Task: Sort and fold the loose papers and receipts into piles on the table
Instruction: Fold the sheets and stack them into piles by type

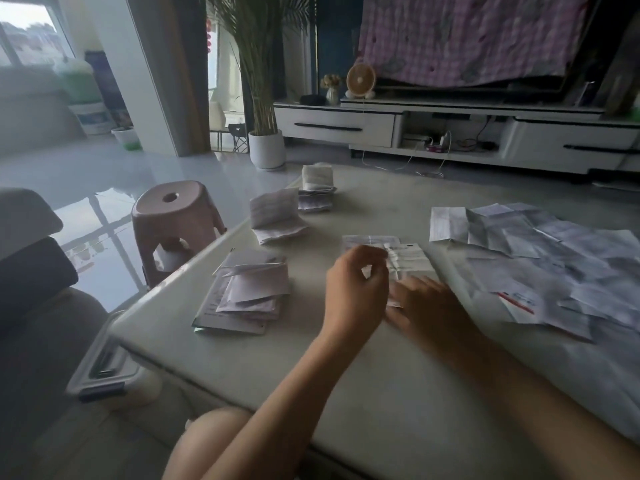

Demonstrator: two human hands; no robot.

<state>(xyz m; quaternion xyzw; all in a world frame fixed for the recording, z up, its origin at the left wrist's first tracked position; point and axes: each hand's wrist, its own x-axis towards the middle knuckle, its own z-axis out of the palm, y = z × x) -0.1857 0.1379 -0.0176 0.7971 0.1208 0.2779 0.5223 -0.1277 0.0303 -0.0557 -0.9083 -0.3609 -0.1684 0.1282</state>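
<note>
Centrally, the left hand (356, 289) has its grip pinched on a receipt (412, 259) lying on the pale surface (381, 393); the right hand (427, 306), blurred, rests with fingers apart and flat on the receipt's near end. Three folded piles (249, 292) sit left of centre; loose papers (554, 268) spread across the right of the frame.

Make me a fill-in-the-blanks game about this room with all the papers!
1. The stool beside the table is ____.
2. The plant grows in a ____ pot.
3. The unfolded papers lie to the ____ of the right hand.

Missing words: pink; white; right.
</note>
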